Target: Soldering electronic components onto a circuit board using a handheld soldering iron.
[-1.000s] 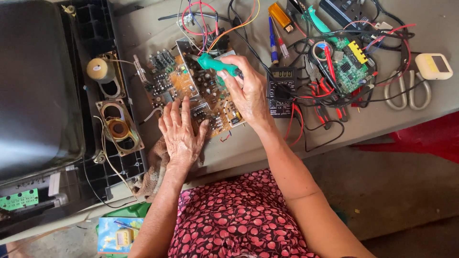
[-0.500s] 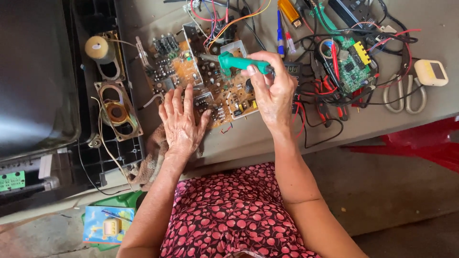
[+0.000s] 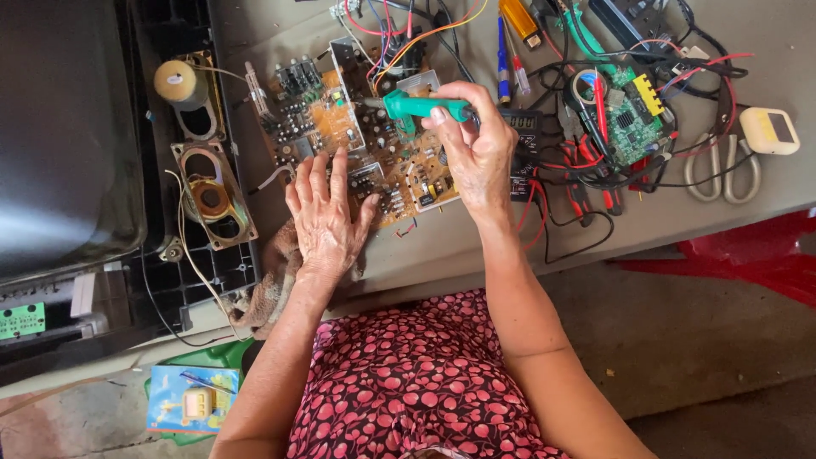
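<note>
On the grey bench point(image 3: 476, 246), centre of view, lies a tan circuit board point(image 3: 340, 127), crowded with components and trailing red, orange and blue wires off its far edge. Left hand point(image 3: 325, 212) rests flat on the board's near edge, fingers spread, clenched on nothing, wrist over a brown rag point(image 3: 270, 280) that hangs off the bench edge. Right hand point(image 3: 476, 149) is closed around a green-handled soldering iron point(image 3: 416, 106); handle lies roughly level, metal tip pointing left over the middle of the board. Whether the tip touches the board, cannot tell. Just right of that hand, partly under it, a black multimeter point(image 3: 523, 136) with red and black leads tangled beside it. Further right: a small green board point(image 3: 629, 123), scissors point(image 3: 722, 170), a small white device point(image 3: 769, 129). Beyond the right hand, a blue pen point(image 3: 502, 51) and a yellow tool point(image 3: 518, 19). Left of the board, an open black set chassis with an oval speaker point(image 3: 212, 200) and a cream roll point(image 3: 176, 83); dark screen point(image 3: 59, 127) at far left. On the floor below, a blue packet point(image 3: 187, 404). Person wears a red-patterned dress point(image 3: 408, 382)
</note>
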